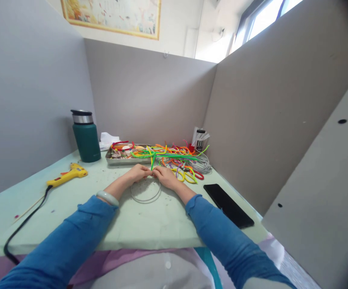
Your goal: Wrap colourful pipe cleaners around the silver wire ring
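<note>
My left hand (140, 172) and my right hand (166, 177) meet fingertip to fingertip over the middle of the table. Both pinch a green pipe cleaner (153, 161), which sticks up between them. A thin grey wire ring (145, 202) hangs or lies just below the fingers, its far side hidden by them. Whether the pipe cleaner is wrapped around the ring cannot be made out. Behind the hands, a loose heap of coloured pipe cleaners (176, 152) spreads in orange, yellow, green and red.
A metal tray (128, 161) of small bits stands at the back. To the left are a green bottle (86, 140) and a yellow glue gun (68, 176) with a black cord. A black phone (228, 205) lies right, near coiled grey wire (202, 164). Grey partitions (149, 88) enclose the table.
</note>
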Motion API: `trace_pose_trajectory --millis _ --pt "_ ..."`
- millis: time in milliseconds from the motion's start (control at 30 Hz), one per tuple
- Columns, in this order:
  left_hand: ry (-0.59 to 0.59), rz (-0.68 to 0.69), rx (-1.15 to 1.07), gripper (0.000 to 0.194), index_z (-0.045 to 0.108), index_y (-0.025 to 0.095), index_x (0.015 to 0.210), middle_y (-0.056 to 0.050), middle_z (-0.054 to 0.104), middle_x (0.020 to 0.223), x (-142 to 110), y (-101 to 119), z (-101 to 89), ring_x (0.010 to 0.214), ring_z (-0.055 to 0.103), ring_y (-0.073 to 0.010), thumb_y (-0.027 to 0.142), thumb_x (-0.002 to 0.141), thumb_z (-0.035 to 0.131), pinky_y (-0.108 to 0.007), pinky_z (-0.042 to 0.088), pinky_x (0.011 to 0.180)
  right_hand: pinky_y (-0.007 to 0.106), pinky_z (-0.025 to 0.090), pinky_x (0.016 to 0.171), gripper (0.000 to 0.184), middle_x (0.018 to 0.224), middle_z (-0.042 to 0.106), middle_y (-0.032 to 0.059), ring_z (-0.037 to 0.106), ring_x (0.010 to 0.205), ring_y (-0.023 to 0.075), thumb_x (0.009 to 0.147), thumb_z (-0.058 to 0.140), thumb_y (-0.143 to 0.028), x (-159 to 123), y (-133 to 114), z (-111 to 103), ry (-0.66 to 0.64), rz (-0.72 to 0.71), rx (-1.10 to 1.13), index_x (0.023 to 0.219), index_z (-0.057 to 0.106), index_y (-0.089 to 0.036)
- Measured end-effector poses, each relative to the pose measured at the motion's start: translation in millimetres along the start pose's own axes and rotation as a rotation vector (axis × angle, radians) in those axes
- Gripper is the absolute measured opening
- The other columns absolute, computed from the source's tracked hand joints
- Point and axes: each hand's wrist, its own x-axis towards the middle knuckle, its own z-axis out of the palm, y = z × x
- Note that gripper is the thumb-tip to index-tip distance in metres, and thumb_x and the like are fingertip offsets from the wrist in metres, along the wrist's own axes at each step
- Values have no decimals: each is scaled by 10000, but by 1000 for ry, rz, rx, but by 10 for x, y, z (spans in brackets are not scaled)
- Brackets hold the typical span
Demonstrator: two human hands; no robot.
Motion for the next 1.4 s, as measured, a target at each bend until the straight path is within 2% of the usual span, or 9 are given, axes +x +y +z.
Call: trace_pose_trajectory --millis 300,767,1200,1400 --pt "-24 7 -3 559 644 108 766 47 365 515 19 -34 -2 397 248 -45 631 578 592 -220 147 385 208 304 602 265 745 592 10 485 671 103 892 371 -282 1 6 -4 -2 -19 0 771 577 -167" --pt "29 -14 -22 553 645 103 741 40 377 486 42 -45 5 390 261 -48 628 578 589 -215 159 394 204 310 603 208 764 601 5 493 682 103 872 401 -241 -11 -7 -9 -1 -32 7 811 591 -181" --pt "52 -58 -12 394 618 119 697 44 379 495 13 14 8 382 265 -47 504 629 578 -214 170 379 205 316 613 194 761 603 4 499 689 104 863 426 -235 -20 -51 -33 -16 -50 28 822 608 -180" --pt "42 -60 -26 394 627 119 712 48 374 488 22 0 6 380 254 -44 501 626 590 -218 164 383 204 318 613 194 751 601 4 496 683 105 857 430 -222 -27 -80 -44 -16 -36 42 820 615 -179"
